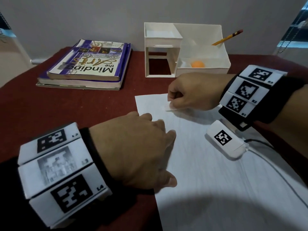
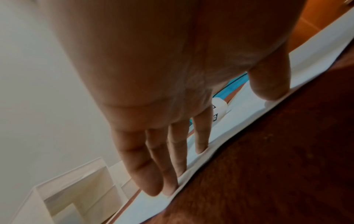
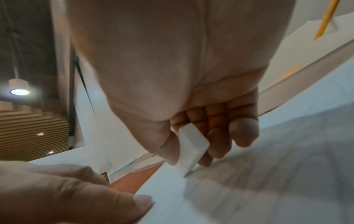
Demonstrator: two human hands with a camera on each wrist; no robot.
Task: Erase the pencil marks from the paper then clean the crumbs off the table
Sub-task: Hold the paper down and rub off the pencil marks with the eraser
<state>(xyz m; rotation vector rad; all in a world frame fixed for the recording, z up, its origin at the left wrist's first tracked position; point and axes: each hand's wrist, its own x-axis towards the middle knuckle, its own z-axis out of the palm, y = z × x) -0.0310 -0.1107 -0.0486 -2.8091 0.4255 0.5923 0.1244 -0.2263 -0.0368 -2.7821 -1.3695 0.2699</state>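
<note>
A white sheet of paper [image 1: 208, 172] lies on the dark red tablecloth [image 1: 83, 110]. My left hand [image 1: 141, 147] lies flat on the paper's left edge, its straight fingers [image 2: 149, 171] pressing the sheet [image 2: 239, 127] down. My right hand [image 1: 185, 95] is over the paper's far corner and pinches a white eraser [image 3: 188, 150] between thumb and fingers. The eraser's lower corner touches the paper [image 3: 268, 174]. In the head view the eraser [image 1: 168, 106] shows blurred under the knuckles. Pencil marks are too faint to make out.
A white desk organiser [image 1: 183, 47] stands behind the paper with a yellow pencil [image 1: 227, 37] and an orange ball [image 1: 197, 64] in its tray. Stacked books [image 1: 88, 64] lie at the far left. A white tagged device [image 1: 225, 141] with a cable rests on the paper's right side.
</note>
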